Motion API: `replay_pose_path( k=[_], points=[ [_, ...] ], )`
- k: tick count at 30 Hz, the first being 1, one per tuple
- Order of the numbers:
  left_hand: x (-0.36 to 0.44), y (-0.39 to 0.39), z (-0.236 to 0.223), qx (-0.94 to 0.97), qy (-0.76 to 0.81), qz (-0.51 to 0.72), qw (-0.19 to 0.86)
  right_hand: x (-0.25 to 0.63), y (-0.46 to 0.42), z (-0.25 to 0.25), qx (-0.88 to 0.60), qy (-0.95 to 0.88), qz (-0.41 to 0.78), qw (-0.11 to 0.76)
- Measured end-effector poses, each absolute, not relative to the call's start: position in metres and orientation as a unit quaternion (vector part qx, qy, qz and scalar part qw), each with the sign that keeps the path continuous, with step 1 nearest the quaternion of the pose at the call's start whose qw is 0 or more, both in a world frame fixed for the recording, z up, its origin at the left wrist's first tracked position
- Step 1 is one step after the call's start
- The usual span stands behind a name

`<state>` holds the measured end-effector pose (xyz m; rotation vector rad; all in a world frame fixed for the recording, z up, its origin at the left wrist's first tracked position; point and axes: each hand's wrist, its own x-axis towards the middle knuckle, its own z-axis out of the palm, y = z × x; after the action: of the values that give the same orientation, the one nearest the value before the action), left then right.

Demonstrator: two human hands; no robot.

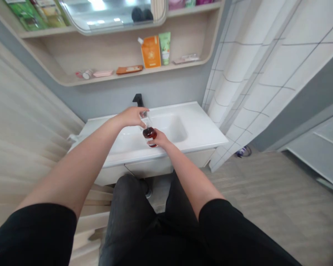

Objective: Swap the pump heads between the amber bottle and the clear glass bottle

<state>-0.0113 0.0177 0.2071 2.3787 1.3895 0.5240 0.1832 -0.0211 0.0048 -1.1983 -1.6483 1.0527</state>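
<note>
A small bottle of dark red liquid is held over a white washbasin. My right hand grips the bottle's lower body from below and in front. My left hand is closed over the bottle's clear top, which is partly hidden by my fingers. I cannot tell whether that top is a cap or a pump. A black faucet stands at the back of the basin, just beyond my left fingertips.
A curved wooden shelf above the basin holds an orange carton, a green tube and several small items. A mirror sits above it. A tiled-pattern shower curtain hangs to the right, and a wood-look floor lies below.
</note>
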Motion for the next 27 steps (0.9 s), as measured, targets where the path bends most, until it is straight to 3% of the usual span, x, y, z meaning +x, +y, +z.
replay_pose_path(
  k=[8,14,20,27],
  points=[
    [0.001,0.007,0.225,0.855,0.508,0.058,0.086,0.185,-0.021,0.006,-0.469,-0.653,0.422,0.418],
    [-0.003,0.009,0.222,0.856,0.503,0.079,0.087,0.185,-0.020,0.003,-0.457,-0.651,0.433,0.425],
    [-0.028,0.009,0.189,0.801,0.521,0.232,0.181,0.184,-0.020,0.002,-0.460,-0.639,0.437,0.435],
    [-0.052,-0.018,0.099,0.588,0.462,0.530,0.399,0.184,-0.019,0.000,-0.450,-0.641,0.436,0.442]
  ],
)
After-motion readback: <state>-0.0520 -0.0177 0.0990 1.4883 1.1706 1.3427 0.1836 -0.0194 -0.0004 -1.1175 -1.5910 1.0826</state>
